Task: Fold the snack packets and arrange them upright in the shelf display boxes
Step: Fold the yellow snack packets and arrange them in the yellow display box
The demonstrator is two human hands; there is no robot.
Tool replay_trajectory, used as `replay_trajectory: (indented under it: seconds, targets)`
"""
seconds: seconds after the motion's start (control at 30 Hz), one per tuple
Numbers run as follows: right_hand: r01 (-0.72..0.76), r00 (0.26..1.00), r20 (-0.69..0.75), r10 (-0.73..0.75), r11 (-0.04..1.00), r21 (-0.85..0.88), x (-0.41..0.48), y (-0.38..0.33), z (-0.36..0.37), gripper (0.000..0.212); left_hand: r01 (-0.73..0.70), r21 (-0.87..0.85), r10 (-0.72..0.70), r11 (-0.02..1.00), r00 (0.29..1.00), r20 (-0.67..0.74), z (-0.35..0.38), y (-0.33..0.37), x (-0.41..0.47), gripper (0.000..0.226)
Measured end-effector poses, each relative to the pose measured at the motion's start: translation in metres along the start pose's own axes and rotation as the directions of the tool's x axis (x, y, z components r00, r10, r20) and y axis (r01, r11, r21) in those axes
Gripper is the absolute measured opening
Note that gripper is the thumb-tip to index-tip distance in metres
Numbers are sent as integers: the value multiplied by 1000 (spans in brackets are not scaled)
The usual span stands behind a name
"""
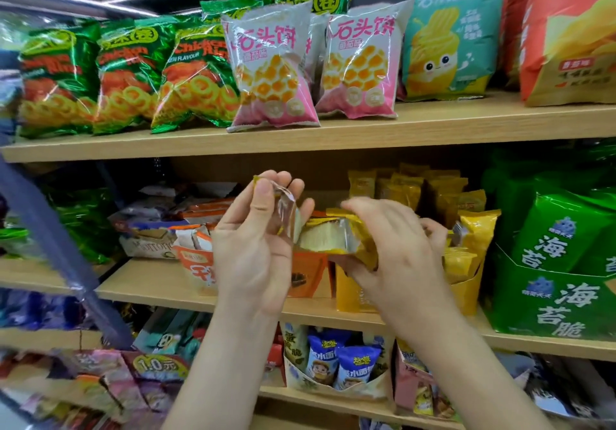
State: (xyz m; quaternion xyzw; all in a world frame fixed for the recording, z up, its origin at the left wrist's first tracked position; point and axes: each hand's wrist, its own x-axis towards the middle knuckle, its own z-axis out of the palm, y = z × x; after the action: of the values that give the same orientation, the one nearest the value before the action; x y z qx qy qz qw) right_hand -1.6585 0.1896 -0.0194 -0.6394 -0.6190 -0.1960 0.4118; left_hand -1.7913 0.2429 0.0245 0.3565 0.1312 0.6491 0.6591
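standing just behind and below the right grip, the yellow display box [468,291] holds upright packets [475,229]. the snack packet [325,238] lies crosswise, long axis running grip to grip. the right hand [400,253], nearer the box, clasps its yellow end; the left hand [256,246] pinches the clear end flap [283,196], seemingly mid-fold.

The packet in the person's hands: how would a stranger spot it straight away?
Look at the middle wooden shelf, in front of the yellow display box. Between the left hand and right hand lies one yellow packet. Unlike the upright packets behind, it is held sideways, its clear window showing a pale slice.
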Motion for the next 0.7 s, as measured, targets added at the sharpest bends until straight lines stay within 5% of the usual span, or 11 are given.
replay_trajectory:
  seconds: [0.17,0.23,0.27,0.33,0.43,0.53,0.6,0.7]
  targets:
    - [-7,997,-80,13,997,75,-5,-2,-3,49,-10,28,9,1000,999,35,-5,7,-4,15]
    - [-34,998,-43,42,986,164,-6,-5,-11,46,-151,245,125,958,985,119,-12,12,-8,20]
    - [-76,997,3,78,965,251,-6,-7,-17,46,-262,407,171,875,954,246,-17,15,-11,29]
    - [-204,977,156,145,852,482,-6,-9,-33,43,-392,642,4,659,856,518,-25,19,-17,67]
    - [-286,953,268,141,711,642,-5,-6,-50,41,-530,782,-186,328,775,603,-30,19,-28,91]
    - [-334,943,249,222,583,741,-9,-10,-54,46,-456,774,-163,440,807,568,-29,15,-36,59]
    - [-290,956,188,225,624,725,-16,-20,-49,49,-394,808,-148,438,855,497,-31,7,-44,46]
    - [-267,963,224,152,669,693,-31,-35,-35,73,-559,829,79,-10,826,558,-46,-5,-54,45]
